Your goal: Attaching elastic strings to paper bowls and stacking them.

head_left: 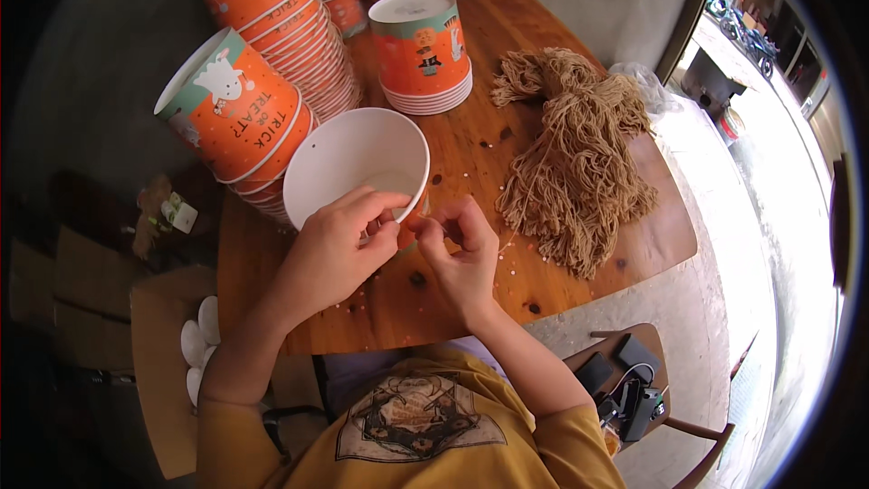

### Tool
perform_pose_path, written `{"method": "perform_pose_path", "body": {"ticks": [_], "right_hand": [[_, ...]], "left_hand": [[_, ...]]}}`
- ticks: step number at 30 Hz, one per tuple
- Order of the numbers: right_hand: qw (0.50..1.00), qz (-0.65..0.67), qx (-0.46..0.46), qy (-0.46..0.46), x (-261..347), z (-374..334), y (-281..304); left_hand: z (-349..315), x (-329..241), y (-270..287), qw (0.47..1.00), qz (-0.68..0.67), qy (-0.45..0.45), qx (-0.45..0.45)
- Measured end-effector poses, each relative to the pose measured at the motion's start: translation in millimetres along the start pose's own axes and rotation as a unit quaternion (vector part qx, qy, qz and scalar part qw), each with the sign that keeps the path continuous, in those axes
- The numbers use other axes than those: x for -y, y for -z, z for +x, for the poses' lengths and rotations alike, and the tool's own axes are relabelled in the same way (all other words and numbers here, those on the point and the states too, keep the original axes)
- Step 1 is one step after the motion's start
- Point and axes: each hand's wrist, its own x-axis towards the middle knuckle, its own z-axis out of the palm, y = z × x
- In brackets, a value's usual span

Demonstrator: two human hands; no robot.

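A paper bucket (pixel 348 152), white inside, tilts on the wooden table with its mouth toward me. My left hand (pixel 339 244) is closed on its near right rim, thumb and fingers pinching the edge. Just right of that rim, my right hand (pixel 463 254) is closed in a pinch. Whatever lies between its fingertips is too small to make out. To the right lies a large bundle of tan cords (pixel 579 158), apart from both hands.
Leaning stacks of orange printed paper buckets (pixel 244 109) rise at the left. A short upright stack (pixel 421 59) stands at the back. Small light bits dot the wooden table (pixel 453 158). A stool (pixel 625 380) at lower right holds black devices; cardboard boxes (pixel 158 326) sit at lower left.
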Motion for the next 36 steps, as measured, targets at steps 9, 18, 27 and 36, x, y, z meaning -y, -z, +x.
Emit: {"method": "perform_pose_path", "body": {"ticks": [9,18,27,36], "right_hand": [[0.998,-0.037,0.011,0.041,-3,0,-1],[0.999,-0.028,0.016,0.039,-3,4,-3],[0.997,-0.046,0.019,0.052,-3,4,-7],[0.997,-0.057,0.027,0.046,1,8,-6]], "left_hand": [[1,0,0,1.000,-0.006,0.022,0.017],[2,3,-1,1.000,-0.015,0.022,0.014],[8,8,7,0.993,-0.083,0.063,0.057],[30,33,5,0.981,-0.119,0.089,0.124]]}}
